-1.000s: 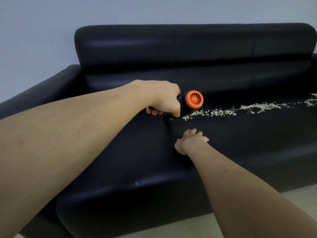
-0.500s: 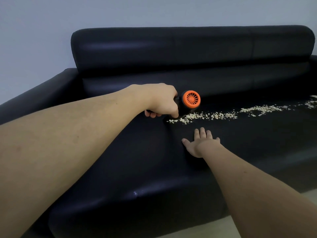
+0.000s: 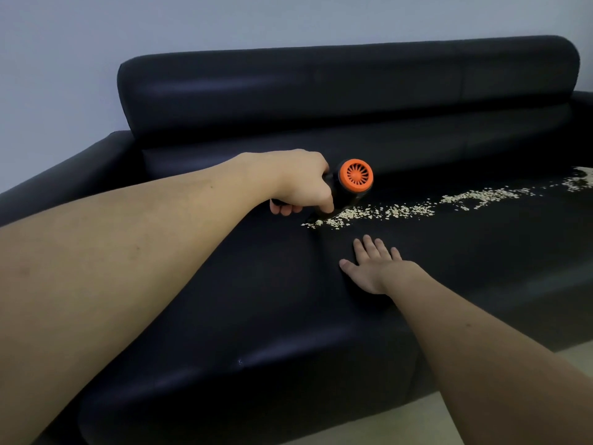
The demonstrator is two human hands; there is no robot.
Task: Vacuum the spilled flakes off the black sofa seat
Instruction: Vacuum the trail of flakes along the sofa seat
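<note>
A black glossy leather sofa seat fills the frame. Pale flakes trail from centre to the right edge. The left hand grips a black handheld vacuum with an orange vented cap at centre; the right hand rests flat and spread below. Exhaust or a fast pass could scatter flakes. No writing is legible.

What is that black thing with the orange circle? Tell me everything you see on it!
It is a small handheld vacuum with a dark, plastic-looking body and a round orange end cap with spoke-like vent slots. The left hand grips it, hiding most of the body. It tilts down, its low end at the near end of the flakes on the sofa seat.
</note>
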